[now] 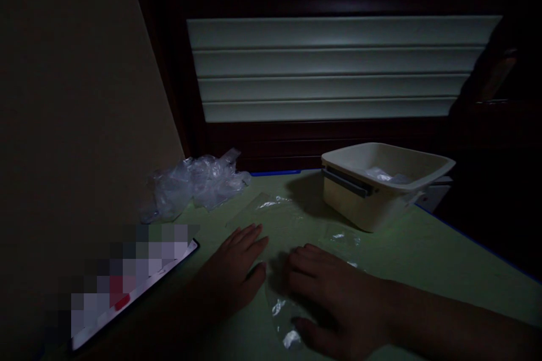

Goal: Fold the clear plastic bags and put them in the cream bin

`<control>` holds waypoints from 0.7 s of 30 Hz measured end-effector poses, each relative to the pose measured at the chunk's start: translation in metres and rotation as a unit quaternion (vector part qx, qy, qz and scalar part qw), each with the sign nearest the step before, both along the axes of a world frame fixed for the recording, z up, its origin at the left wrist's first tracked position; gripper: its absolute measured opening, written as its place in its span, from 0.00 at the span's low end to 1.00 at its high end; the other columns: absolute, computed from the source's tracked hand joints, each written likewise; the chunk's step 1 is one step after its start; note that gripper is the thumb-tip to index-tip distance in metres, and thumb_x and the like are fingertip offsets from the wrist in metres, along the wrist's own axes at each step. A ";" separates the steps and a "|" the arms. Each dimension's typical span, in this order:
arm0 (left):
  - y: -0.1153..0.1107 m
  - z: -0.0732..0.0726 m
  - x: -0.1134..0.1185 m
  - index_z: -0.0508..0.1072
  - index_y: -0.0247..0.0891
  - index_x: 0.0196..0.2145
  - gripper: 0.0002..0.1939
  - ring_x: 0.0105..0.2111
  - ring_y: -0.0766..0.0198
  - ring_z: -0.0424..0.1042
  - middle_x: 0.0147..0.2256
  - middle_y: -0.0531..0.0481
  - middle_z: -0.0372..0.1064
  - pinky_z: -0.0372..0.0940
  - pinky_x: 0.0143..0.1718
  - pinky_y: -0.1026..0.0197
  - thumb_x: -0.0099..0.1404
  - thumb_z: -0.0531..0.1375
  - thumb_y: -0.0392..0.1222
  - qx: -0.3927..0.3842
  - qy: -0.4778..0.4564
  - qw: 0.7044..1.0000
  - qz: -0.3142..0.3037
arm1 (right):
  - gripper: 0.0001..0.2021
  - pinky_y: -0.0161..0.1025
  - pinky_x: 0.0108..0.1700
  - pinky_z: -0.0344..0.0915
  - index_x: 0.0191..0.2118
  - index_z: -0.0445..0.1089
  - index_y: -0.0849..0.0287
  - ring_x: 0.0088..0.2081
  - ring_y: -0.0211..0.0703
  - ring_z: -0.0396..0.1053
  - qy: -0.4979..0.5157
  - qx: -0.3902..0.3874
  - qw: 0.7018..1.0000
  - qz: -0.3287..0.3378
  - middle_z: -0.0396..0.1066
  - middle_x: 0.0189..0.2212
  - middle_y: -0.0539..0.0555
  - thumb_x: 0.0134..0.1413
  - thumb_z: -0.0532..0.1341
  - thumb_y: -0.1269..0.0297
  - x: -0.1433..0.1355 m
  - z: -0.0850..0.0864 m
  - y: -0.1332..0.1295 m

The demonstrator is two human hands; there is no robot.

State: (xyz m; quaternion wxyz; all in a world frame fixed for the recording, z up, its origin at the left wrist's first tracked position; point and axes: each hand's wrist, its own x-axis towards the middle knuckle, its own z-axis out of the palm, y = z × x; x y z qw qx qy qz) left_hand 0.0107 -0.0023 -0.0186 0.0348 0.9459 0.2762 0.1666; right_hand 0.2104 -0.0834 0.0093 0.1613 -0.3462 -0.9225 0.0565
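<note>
A clear plastic bag (278,309) lies spread on the green tabletop, its outline hard to follow in the dim light. Flat beside its left edge rests my left hand (237,273), the fingers stretched forward and the thumb apart. My right hand (328,299) is over the plastic, fingers slightly bent and thumb spread to the side; part of the bag is hidden under it. Shiny creases of clear film (275,202) also show ahead of my hands; whether this is the same bag I cannot tell.
A heap of crumpled clear plastic bags (199,180) is at the back left by the wall. At the back right stands a cream plastic tub (351,203) with a grey handle and clear plastic inside. A partly blurred tablet-like screen (139,287) lies left.
</note>
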 end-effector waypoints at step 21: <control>-0.005 0.008 -0.002 0.70 0.35 0.33 0.17 0.41 0.61 0.66 0.38 0.45 0.68 0.63 0.43 0.59 0.49 0.48 0.25 -0.078 -0.145 0.978 -0.128 | 0.07 0.40 0.39 0.59 0.34 0.63 0.63 0.33 0.42 0.60 0.045 -0.049 0.997 -0.031 0.65 0.31 0.56 0.56 0.49 0.71 -0.004 0.002 -0.003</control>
